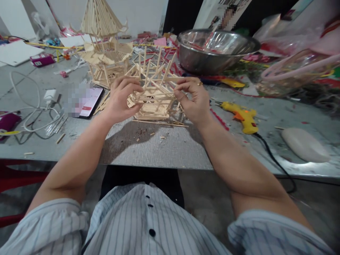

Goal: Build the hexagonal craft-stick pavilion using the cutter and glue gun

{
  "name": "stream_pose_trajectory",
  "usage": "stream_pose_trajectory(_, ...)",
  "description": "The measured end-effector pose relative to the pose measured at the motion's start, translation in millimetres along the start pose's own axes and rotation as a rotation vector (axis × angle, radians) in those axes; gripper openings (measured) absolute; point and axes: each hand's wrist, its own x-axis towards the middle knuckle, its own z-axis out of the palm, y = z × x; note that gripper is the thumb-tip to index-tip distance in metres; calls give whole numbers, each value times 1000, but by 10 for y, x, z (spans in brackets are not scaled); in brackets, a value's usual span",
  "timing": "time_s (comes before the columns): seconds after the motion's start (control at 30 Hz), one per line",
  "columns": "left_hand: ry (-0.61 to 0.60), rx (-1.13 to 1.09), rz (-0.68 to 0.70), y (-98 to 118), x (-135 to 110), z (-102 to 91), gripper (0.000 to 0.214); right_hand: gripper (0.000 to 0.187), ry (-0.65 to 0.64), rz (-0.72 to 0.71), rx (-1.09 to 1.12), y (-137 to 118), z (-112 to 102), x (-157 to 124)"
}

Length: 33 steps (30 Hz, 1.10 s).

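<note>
A small open framework of thin wooden sticks (155,90) stands on the grey table (170,148) in front of me. My left hand (122,99) pinches its left side with curled fingers. My right hand (191,98) grips sticks on its right side, fingers closed; a ring shows on one finger. A finished stick pagoda model (102,46) stands behind, to the left.
A phone (86,102) lies left of the framework, with a white charger and cable (49,97) further left. A yellow glue gun (243,115) lies to the right. A steel bowl (215,49) and a pink basket (297,71) sit at the back right. Loose sticks scatter nearby.
</note>
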Motion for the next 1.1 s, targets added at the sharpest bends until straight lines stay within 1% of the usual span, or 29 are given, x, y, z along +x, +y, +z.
stream_pose_trajectory(0.1,-11,8,12,3,0,37,29,24,48,-33,107,-9,4,-1)
stream_pose_trajectory(0.23,-4,28,70,-40,-11,75,29,22,144,-107,273,60,61,6)
stream_pose_trajectory(0.37,33,51,120,-97,-9,122,29,25,148,-108,361,126,123,12)
stream_pose_trajectory(0.5,59,78,147,-111,-5,144,25,30,158,-97,427,133,161,8)
stream_pose_trajectory(0.63,71,75,156,-92,-3,139,21,30,187,-52,428,108,180,1)
stream_pose_trajectory(0.77,76,73,158,-91,1,140,18,30,206,-62,425,86,187,-7)
stream_pose_trajectory(0.97,86,76,173,-111,10,152,14,27,144,-61,375,120,153,1)
stream_pose_trajectory(1.1,78,74,174,-111,21,149,12,23,124,-102,310,132,111,8)
